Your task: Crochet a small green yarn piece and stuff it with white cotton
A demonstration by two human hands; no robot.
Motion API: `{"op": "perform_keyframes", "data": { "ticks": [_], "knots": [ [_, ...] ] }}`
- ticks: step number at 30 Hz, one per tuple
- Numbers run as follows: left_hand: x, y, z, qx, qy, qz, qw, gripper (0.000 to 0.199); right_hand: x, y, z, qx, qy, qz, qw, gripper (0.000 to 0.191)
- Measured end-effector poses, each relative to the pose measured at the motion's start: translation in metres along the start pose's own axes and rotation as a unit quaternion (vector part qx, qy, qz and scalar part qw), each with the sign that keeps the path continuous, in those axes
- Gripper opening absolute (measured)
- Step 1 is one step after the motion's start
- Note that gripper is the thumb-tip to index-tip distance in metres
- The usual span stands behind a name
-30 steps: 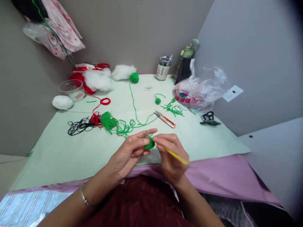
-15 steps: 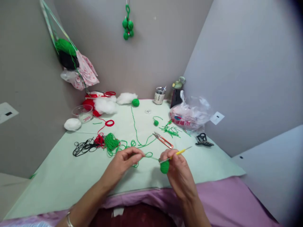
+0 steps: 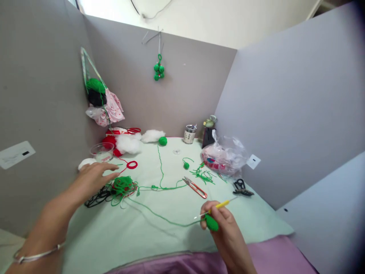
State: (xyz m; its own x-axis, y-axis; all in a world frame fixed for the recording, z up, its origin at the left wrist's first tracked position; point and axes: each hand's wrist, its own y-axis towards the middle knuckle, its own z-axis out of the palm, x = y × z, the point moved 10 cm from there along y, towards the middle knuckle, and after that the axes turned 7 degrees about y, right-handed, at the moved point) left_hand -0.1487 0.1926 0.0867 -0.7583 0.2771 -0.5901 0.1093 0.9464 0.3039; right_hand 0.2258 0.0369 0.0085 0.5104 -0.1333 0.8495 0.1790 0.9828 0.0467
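Observation:
My left hand [image 3: 92, 179] is over the left of the table with thumb and fingers apart, just above a loose heap of green yarn [image 3: 122, 187]. My right hand [image 3: 221, 219] grips a yellow-handled crochet hook [image 3: 222, 204] and a small green crocheted piece [image 3: 211, 222] beneath it. A green strand [image 3: 168, 220] runs from the heap across the cloth to that piece. Near the heap are a tangle of black yarn [image 3: 98, 198] and a red yarn ring [image 3: 131, 164].
Orange snips [image 3: 196, 188] lie mid-table, beside green yarn scraps [image 3: 205, 176]. Farther right are a plastic bag [image 3: 225, 158] and a black claw clip [image 3: 242, 188]. White stuffing [image 3: 128, 144], a clear tub [image 3: 102, 153] and a can [image 3: 189, 135] stand toward the back.
My left hand has let go of the yarn and moved left to the heap. The strand now stretches long across the table. My right hand still holds hook and piece; the view has tilted up.

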Motion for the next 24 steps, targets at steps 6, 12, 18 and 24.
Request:
{"op": "perform_keyframes", "data": {
  "ticks": [6, 12, 18, 24],
  "knots": [
    [-0.138, -0.08, 0.113, 0.202, -0.372, 0.035, 0.905, 0.057, -0.017, -0.004, 0.05, 0.115, 0.017, 0.023, 0.993, 0.029],
    [-0.186, -0.109, 0.119, 0.33, -0.76, -0.012, 0.56, 0.059, -0.006, 0.002, 0.055, 0.099, 0.039, -0.019, 0.994, 0.029],
    [-0.155, -0.085, 0.05, 0.046, -0.647, 0.045, 0.76, 0.074, -0.002, 0.001, 0.062, 0.085, 0.027, -0.079, 0.993, 0.027],
    [-0.157, -0.094, 0.091, 0.04, -0.323, 0.156, 0.933, 0.028, 0.016, 0.003, 0.058, 0.041, 0.018, -0.129, 0.991, 0.023]
  ]
}}
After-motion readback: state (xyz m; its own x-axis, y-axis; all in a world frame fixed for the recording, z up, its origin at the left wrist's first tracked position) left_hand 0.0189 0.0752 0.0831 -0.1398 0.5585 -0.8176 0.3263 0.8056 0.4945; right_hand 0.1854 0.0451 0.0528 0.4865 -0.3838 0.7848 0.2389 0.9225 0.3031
